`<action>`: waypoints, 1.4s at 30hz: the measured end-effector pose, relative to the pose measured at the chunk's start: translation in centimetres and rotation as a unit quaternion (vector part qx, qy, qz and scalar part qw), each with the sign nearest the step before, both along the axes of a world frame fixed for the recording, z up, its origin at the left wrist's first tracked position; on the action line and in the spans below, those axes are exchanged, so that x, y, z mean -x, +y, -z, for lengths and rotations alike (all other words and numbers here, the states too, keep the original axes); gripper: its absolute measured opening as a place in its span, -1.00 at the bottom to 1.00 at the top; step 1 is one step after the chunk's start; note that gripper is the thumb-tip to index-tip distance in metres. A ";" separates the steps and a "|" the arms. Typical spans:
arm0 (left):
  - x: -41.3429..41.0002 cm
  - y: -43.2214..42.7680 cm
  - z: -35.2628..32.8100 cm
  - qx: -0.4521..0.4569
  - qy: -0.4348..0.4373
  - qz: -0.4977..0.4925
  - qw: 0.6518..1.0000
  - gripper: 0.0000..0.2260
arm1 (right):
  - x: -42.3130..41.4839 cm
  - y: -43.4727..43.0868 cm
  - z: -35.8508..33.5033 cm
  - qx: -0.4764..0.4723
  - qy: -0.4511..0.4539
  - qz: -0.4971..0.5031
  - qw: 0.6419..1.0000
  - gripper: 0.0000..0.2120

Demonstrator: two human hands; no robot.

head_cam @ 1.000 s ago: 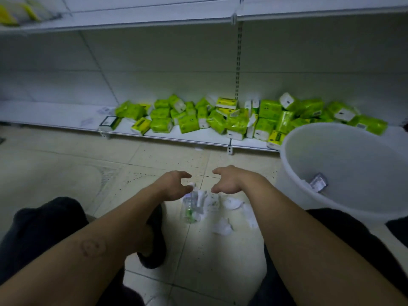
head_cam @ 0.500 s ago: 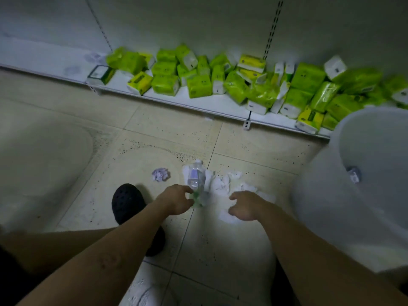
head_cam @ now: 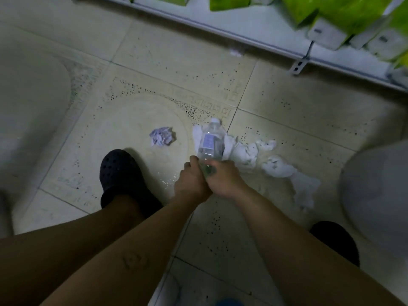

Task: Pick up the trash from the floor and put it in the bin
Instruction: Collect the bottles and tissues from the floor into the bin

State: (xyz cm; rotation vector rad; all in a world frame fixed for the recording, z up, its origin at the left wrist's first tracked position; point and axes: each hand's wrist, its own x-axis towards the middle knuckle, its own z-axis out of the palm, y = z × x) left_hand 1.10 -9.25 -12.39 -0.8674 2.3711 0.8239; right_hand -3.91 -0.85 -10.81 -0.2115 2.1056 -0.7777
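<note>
Speckled floor tiles (head_cam: 154,62), shelf (head_cam: 254,25) of green packs (head_cam: 331,9) across the upper right. At frame centre, on white tissues (head_cam: 276,166): bottle (head_cam: 209,144), long axis near-vertical, cap pointing up-frame; gripped at its lower end by left hand (head_cam: 189,184) and right hand (head_cam: 225,180)

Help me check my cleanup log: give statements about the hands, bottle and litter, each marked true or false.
1. The left hand and right hand both grip the plastic bottle near its base. True.
2. The bottle is inside the bin. False: it lies on white tissues on the floor, outside the bin.
3. A crumpled paper ball lies left of the bottle, apart from it. True.
4. The paper ball rests on the black shoe. False: it lies on bare tile beyond the shoe.
</note>
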 end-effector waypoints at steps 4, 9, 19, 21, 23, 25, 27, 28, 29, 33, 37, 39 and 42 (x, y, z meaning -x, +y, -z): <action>-0.2 0.0 2.0 -0.018 0.030 -0.077 0.996 -0.40 | -0.3 1.7 2.0 0.013 0.017 0.065 0.998 -0.77; -0.9 -0.5 2.8 -0.042 0.050 -0.109 0.992 -0.35 | -0.8 5.7 2.3 -0.028 0.067 0.118 0.990 -0.74; -1.5 -2.2 -6.6 -0.049 0.124 -0.071 0.988 -0.32 | 0.0 7.5 -7.8 0.004 0.114 0.221 0.969 -0.61; -1.3 -2.1 -9.6 -0.048 0.160 -0.061 0.984 -0.33 | 0.1 8.0 -10.7 0.010 0.144 0.190 0.971 -0.73; -1.2 -1.7 -12.8 -0.047 0.193 -0.046 0.979 -0.28 | 0.0 8.9 -14.0 0.003 0.178 0.157 0.971 -0.95; -1.2 -1.0 -15.9 -0.045 0.224 -0.030 0.973 -0.23 | -0.1 10.0 -17.2 -0.001 0.192 0.145 0.971 -0.93; -1.2 0.0 -18.9 -0.045 0.255 -0.015 0.966 -0.23 | -0.1 11.4 -20.2 0.002 0.206 0.140 0.969 -0.95; -1.3 0.6 -20.3 -0.042 0.270 -0.008 0.962 -0.24 | -0.2 12.3 -21.7 -0.003 0.219 0.143 0.965 -0.98; -1.5 1.6 -21.9 -0.038 0.286 0.003 0.958 -0.24 | -0.5 13.6 -23.3 -0.008 0.239 0.152 0.959 -0.97; -1.0 4.9 -25.8 -0.037 0.321 0.035 0.946 -0.26 | -0.5 17.4 -28.1 -0.020 0.290 0.181 0.939 -0.96; 0.2 10.3 -29.5 -0.053 0.357 0.085 0.929 -0.28 | -1.4 23.4 -31.7 0.029 0.308 0.302 0.902 -0.88; 1.1 13.1 -30.7 -0.060 0.366 0.117 0.921 -0.27 | -1.7 26.8 -32.6 0.042 0.294 0.365 0.882 -0.91; 2.3 17.5 -31.7 -0.061 0.374 0.155 0.912 -0.28 | -2.0 31.5 -33.7 0.081 0.269 0.459 0.843 -0.82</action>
